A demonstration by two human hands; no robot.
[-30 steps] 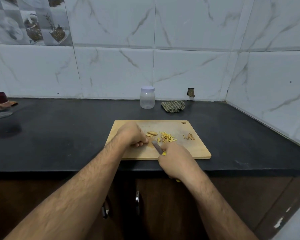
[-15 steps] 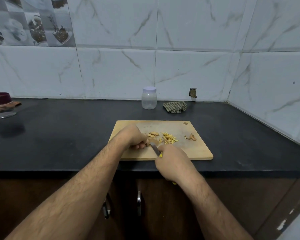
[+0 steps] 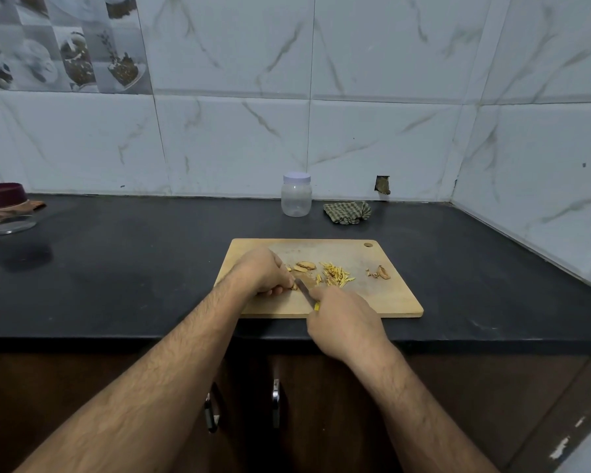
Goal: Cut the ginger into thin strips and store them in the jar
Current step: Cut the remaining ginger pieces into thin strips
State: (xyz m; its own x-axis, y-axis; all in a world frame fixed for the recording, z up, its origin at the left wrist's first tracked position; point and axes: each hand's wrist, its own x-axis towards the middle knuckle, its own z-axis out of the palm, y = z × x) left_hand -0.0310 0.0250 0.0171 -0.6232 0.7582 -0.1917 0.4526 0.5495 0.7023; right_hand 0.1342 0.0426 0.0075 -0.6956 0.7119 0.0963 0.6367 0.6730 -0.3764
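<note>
On the wooden cutting board my left hand holds down a small piece of ginger with curled fingertips. My right hand grips a knife with a yellow handle, its blade resting against that piece. Two ginger slices lie just beyond the blade. A pile of thin yellow strips sits mid-board, and peel scraps lie to the right. The clear plastic jar with a pale lid on stands against the back wall.
A crumpled checked cloth lies right of the jar. At the far left of the black counter are a dark red bowl and a glass lid. Tiled walls close the back and right side.
The knife blade has shifted slightly left toward the piece under my left fingertips. Both hands stay in the same spot on the board.
</note>
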